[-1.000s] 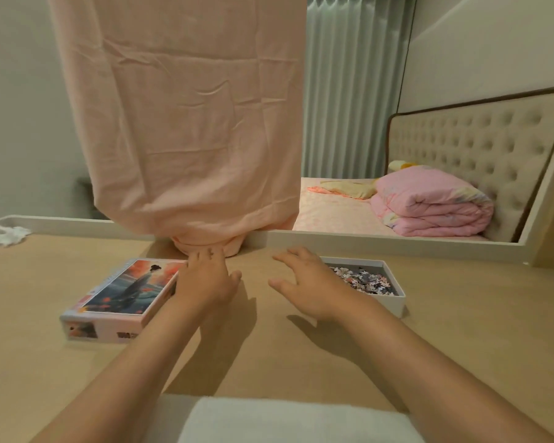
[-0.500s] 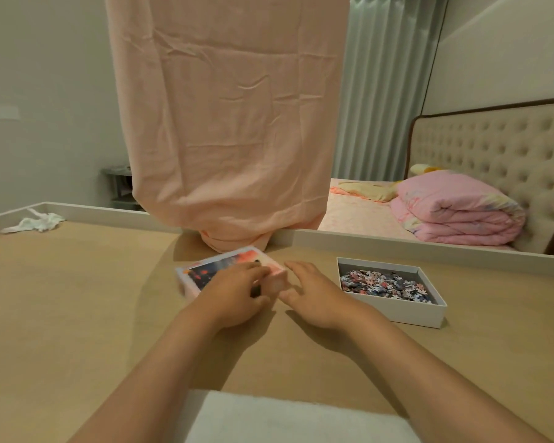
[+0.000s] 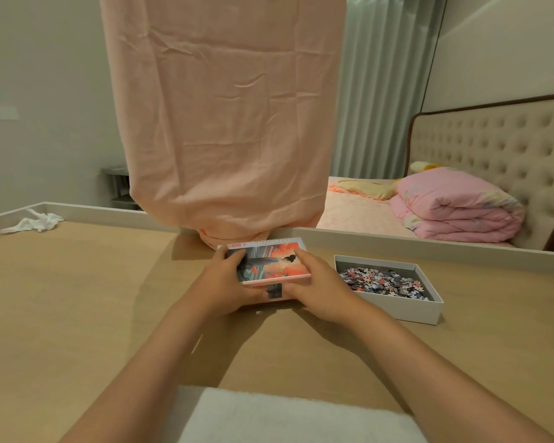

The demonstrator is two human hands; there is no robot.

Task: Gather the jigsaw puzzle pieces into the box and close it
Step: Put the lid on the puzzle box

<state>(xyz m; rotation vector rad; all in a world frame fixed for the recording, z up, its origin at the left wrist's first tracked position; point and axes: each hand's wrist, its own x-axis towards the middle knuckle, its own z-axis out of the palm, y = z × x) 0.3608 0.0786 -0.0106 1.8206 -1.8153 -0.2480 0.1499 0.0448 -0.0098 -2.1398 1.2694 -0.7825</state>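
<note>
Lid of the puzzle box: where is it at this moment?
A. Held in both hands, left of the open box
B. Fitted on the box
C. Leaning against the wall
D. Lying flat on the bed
A: the left hand and right hand grip the lid by its ends, beside the open box of pieces.

The counter (image 3: pixel 77 314) looks like pale wood, smooth and matt, with a faint grain. The box lid (image 3: pixel 271 263) seems to be card with a printed picture — a little shiny on top. The box (image 3: pixel 406 310) is plain white card, matt, and the puzzle pieces (image 3: pixel 381 279) inside look like thin card too. The hanging peach sheet (image 3: pixel 224 116) is soft cloth (full of creases). The pink quilt (image 3: pixel 454 212) looks puffy and soft.
</note>
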